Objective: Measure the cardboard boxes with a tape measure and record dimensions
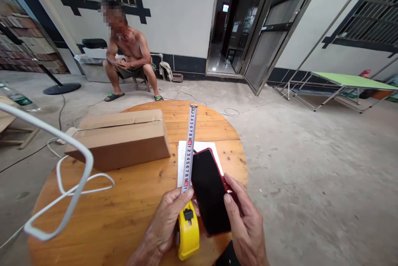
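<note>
My left hand (169, 214) is closed around a yellow tape measure (190, 237), its thumb pressing on the base of the blade. The white blade (189, 150) sticks out away from me, its metal hook at the far end. In my right hand (245, 216) is a smartphone (208, 191) with a dark screen and a red case, gripped by its right edge. The phone's left side lies close beside the blade; whether they touch I cannot tell. Under both, partly covered, white paper sheets (181, 154) rest on the round wooden table (137, 204).
A cardboard box (124, 146) stands on the table's left. A white bent tube with a cable (83, 162) reaches in from the left. Across the floor a person (129, 50) sits on a low stool. A green folding bed (351, 79) is at right, near an open door (270, 30).
</note>
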`<action>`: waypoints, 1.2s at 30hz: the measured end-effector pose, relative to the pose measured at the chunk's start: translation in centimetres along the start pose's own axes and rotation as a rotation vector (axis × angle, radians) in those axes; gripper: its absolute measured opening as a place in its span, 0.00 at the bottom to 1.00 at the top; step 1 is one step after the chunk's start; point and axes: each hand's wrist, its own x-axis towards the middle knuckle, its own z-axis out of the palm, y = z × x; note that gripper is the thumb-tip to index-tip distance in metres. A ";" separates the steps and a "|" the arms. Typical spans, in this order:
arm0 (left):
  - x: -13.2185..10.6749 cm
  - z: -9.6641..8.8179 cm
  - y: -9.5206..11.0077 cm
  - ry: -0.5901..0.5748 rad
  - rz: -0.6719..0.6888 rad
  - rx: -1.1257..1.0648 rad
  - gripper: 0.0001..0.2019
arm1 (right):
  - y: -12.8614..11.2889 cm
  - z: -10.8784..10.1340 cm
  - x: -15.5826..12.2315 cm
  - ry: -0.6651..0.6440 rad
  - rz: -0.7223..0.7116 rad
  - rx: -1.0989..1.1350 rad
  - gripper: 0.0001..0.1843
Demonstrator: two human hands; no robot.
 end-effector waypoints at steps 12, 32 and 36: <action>0.1 -0.2 -0.2 -0.001 0.002 -0.002 0.14 | 0.4 0.7 0.3 0.014 0.039 0.079 0.15; 0.7 -0.5 -0.2 -0.043 -0.007 -0.110 0.14 | 2.7 1.9 0.0 0.197 0.250 0.099 0.21; 0.6 -0.3 -0.1 -0.053 0.007 -0.133 0.14 | 3.3 2.0 -0.1 0.206 0.279 0.113 0.22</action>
